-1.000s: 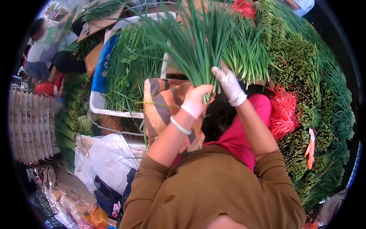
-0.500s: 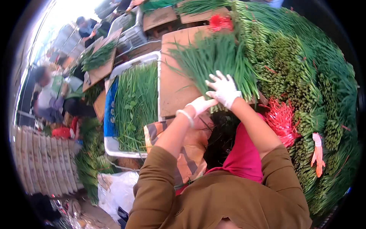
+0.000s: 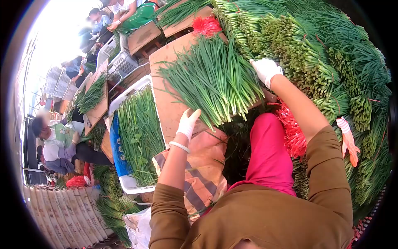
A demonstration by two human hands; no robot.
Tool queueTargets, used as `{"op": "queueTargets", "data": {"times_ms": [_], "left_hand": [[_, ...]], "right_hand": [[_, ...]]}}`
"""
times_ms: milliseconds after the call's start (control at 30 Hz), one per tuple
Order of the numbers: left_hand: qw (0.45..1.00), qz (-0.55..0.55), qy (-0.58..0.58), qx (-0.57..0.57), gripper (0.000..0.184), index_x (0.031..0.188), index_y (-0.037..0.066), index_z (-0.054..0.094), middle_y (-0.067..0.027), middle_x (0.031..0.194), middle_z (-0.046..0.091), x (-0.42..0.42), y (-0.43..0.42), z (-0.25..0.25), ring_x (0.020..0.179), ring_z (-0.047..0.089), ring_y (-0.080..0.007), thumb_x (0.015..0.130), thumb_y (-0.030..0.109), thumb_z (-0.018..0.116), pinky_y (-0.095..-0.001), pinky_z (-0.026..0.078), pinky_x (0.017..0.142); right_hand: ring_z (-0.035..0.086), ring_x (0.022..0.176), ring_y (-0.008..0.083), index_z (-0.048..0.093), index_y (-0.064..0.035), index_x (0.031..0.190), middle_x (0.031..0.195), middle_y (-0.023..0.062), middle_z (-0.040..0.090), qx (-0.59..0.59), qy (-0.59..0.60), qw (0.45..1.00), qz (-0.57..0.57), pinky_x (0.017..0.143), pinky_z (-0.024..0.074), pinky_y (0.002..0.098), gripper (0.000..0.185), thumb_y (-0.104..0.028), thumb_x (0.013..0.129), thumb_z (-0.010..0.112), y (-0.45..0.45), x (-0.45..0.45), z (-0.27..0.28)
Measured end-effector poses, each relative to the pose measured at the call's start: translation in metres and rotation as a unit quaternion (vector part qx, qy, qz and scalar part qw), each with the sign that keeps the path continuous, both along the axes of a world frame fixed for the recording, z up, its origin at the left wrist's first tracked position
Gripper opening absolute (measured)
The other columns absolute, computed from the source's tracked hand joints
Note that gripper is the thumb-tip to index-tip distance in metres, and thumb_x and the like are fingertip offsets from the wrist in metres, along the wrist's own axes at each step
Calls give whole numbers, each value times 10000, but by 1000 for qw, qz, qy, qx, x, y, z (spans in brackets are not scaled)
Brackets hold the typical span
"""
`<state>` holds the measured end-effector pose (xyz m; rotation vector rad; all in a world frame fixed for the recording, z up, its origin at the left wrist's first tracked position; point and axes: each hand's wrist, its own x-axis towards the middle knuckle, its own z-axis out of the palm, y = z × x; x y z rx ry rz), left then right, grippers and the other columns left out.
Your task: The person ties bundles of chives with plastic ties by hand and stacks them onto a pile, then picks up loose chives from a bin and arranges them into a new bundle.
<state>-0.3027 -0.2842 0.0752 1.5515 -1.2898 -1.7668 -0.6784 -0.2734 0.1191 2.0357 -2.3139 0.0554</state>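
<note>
Green garlic chives lie fanned out on a brown board, their pale stem ends toward me and over its near edge. My left hand, in a white glove, is at the board's near edge beside the leftmost stalks. Its fingers are slightly bent and apart, with nothing visibly held. My right hand, also gloved, is at the right side of the chives, next to the stacked bundles. Its fingers reach out to the left, and I see nothing gripped in them.
Stacked chive bundles rise along the right, with red ties and an orange glove by them. A white crate of chives stands left of the board. Another person sits at far left, with more people behind.
My hands have moved apart, the left to the left and the right up and right. The chives now lie spread wider on the board. The camera view has shifted.
</note>
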Motion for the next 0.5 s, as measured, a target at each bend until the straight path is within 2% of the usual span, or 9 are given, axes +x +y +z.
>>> {"op": "queueTargets", "data": {"times_ms": [33, 67, 167, 200, 300, 367, 433, 467, 500], "left_hand": [[1000, 8, 9, 2, 563, 1308, 81, 454, -49, 1169, 566, -2, 0, -1, 872, 567, -175, 851, 340, 656, -338, 472, 745], [1000, 15, 17, 3, 555, 1303, 84, 459, -46, 1169, 567, -3, 0, -4, 881, 570, -177, 850, 337, 657, -342, 471, 748], [998, 56, 35, -14, 557, 1302, 98, 455, -38, 1179, 566, 0, -10, -19, 918, 578, -186, 846, 343, 663, -349, 467, 754], [996, 72, 41, -22, 562, 1304, 103, 451, -37, 1183, 565, -3, -10, -17, 933, 580, -189, 845, 347, 665, -352, 466, 755], [991, 91, 99, -26, 641, 1358, 113, 396, -55, 1212, 555, -19, -13, -4, 1014, 566, -207, 837, 367, 671, -365, 459, 781], [993, 97, 52, -31, 733, 1420, 73, 314, -103, 1283, 516, -41, -11, 13, 1144, 496, -236, 856, 415, 635, -390, 416, 912], [978, 70, 99, -169, 708, 1366, -11, 366, -123, 1257, 547, -55, -31, -28, 1090, 529, -229, 852, 395, 636, -338, 420, 915], [979, 72, 89, -170, 761, 1370, -53, 341, -155, 1320, 502, -60, -36, -41, 1184, 466, -270, 847, 414, 638, -346, 332, 1028], [981, 128, -2, -146, 719, 1357, -38, 370, -153, 1315, 499, -72, -15, -11, 1177, 469, -254, 854, 404, 630, -350, 351, 1014]], "right_hand": [[654, 913, 350, 688, -29, 912, 987, 193, 668, -49, -7, 999, 3, 803, 525, 440, 235, -131, 857, 485, -1, 1, -5], [653, 909, 353, 691, -12, 902, 970, 206, 669, -26, -10, 1000, -12, 805, 521, 415, 255, -190, 867, 512, -2, 0, -10], [638, 963, 342, 678, 11, 932, 1018, 211, 659, 180, -113, 977, -25, 824, 502, 386, 324, -276, 858, 546, -1, 11, 21], [626, 990, 349, 667, 19, 977, 1047, 210, 652, 235, -120, 964, 28, 848, 481, 384, 431, -382, 848, 573, -3, 14, 27], [620, 998, 360, 661, 12, 1015, 1067, 210, 646, 197, -210, 957, -41, 871, 468, 410, 487, -437, 857, 557, -6, 16, 12], [588, 1057, 370, 650, 10, 1049, 1131, 213, 621, 181, -295, 934, -84, 937, 427, 421, 597, -530, 885, 454, -4, 29, 10], [590, 1051, 371, 642, 10, 1068, 1130, 215, 621, 169, -315, 933, -47, 945, 420, 425, 602, -519, 903, 404, -5, 59, 1], [591, 1042, 376, 642, 7, 1069, 1125, 226, 618, 174, -327, 927, -56, 942, 419, 432, 597, -508, 911, 382, -3, 80, 6], [593, 1032, 380, 642, 4, 1070, 1120, 236, 614, 178, -340, 921, -64, 939, 418, 440, 594, -497, 919, 361, -1, 103, 11]]}}
